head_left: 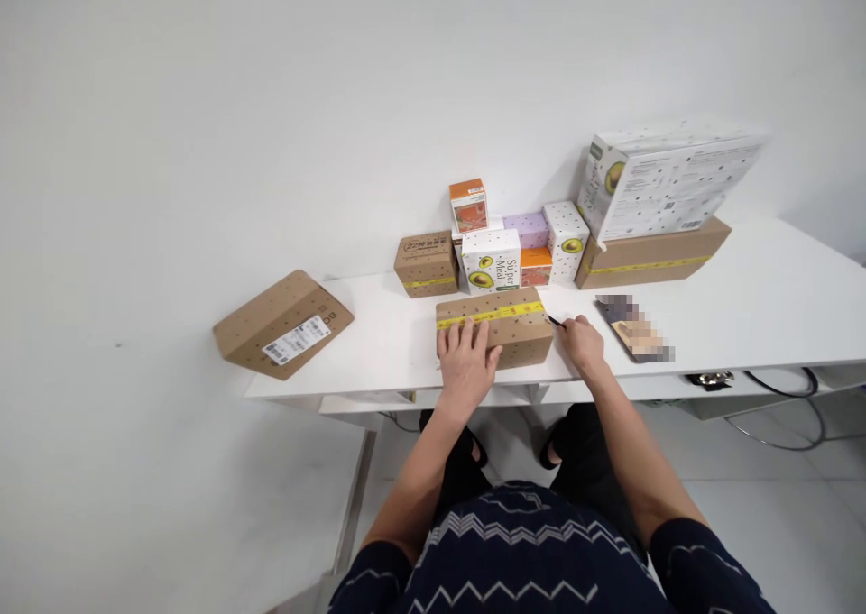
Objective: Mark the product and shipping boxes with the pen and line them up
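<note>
Dark navy shirt with white zigzag lines (514,564) fills the bottom, worn by a person standing at a long white table (758,312) against a pale wall. At the table's right, a large white box printed with an avocado (669,186) rests on a long brown carton (649,262) with yellow tape. At the left end is a brown carton with a white shipping label (284,321). Centred at the front edge, before the person, lies the taped carton (524,336), a yellow strip along its top. Behind it stand a small brown carton (426,262), white "Super Meal" box (482,261), upright white box (566,240), lilac box (528,229) and two orange-topped boxes (468,206), one raised above the others. The left hand (465,366) lies with fingers spread on the taped carton. Just beyond that carton's right end, the right hand (582,343) is closed around a slim black tool (556,323) pointing toward the carton; whether its tip touches, I cannot tell.
</note>
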Tool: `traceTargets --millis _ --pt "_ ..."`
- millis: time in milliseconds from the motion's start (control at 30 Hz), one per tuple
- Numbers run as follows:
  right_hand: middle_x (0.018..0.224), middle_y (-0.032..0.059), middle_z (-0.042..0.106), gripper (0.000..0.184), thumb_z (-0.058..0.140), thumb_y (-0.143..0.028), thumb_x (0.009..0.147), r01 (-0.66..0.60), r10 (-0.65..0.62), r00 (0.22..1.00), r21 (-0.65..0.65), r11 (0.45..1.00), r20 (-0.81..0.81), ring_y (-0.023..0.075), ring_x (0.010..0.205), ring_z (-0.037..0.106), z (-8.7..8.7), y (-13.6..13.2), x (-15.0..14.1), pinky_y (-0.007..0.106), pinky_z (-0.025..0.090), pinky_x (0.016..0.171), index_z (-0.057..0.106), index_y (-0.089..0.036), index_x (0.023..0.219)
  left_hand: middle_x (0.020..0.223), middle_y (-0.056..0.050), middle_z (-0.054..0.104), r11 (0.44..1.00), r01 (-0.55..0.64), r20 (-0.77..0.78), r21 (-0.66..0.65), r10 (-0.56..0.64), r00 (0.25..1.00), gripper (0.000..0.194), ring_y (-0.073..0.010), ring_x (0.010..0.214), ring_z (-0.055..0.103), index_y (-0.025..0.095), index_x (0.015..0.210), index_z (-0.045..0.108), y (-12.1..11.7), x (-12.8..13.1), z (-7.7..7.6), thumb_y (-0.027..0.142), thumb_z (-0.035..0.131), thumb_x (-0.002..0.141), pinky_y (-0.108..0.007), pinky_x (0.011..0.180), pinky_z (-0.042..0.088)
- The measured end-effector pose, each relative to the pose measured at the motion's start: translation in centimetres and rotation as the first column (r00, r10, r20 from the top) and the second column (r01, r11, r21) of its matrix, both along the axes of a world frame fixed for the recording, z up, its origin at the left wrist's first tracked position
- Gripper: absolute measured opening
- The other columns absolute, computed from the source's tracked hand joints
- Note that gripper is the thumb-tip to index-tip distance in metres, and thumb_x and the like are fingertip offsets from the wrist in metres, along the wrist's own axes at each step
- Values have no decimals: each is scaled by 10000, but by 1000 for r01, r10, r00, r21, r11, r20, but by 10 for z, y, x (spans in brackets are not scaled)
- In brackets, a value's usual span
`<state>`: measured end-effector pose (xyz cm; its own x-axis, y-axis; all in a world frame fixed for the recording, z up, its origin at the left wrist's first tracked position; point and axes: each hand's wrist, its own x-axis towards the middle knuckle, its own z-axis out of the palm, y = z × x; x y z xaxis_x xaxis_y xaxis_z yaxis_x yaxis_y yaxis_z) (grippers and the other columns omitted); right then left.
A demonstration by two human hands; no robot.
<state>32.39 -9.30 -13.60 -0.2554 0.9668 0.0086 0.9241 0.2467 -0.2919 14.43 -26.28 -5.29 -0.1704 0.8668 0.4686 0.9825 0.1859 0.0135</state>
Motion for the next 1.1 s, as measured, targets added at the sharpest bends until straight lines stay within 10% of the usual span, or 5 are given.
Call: traceTargets --millis 167,333,500,1100 --pt "809 130 662 238 475 -310 869 177 -136 926 85 981 -353 237 742 631 21 3 11 338 442 677 601 -134 968 1329 -132 542 1000 2 2 1 -2 1000 478 -334 1198 460 196 1297 546 0 0 1 439 447 898 -528 1045 308" --pt "657 21 635 183 512 -363 794 230 -109 473 4 973 -874 146 522 575 63 -8 7 267 470 513 490 -189 843 1277 -145 564 1000 -20 36 13 20 999 517 -345 1169 466 209 1259 570 5 6 13 536 445 878 -528 997 352" --pt "572 -38 574 107 495 -303 774 56 16 165 25 998 -986 105 457 512 97 -23 -21 221 434 447 484 -203 809 1312 -130 539 996 55 53 77 -59 997 467 -334 1224 438 190 1229 578 22 22 20 488 423 905 -493 999 367" --pt "672 17 639 222 499 -364 788 49 102 572 158 986 -814 148 597 563 89 -16 -61 273 452 633 593 -165 810 1276 -105 594 984 145 20 105 -148 989 413 -284 1203 509 179 1223 587 48 25 -3 407 429 917 -461 1038 362"
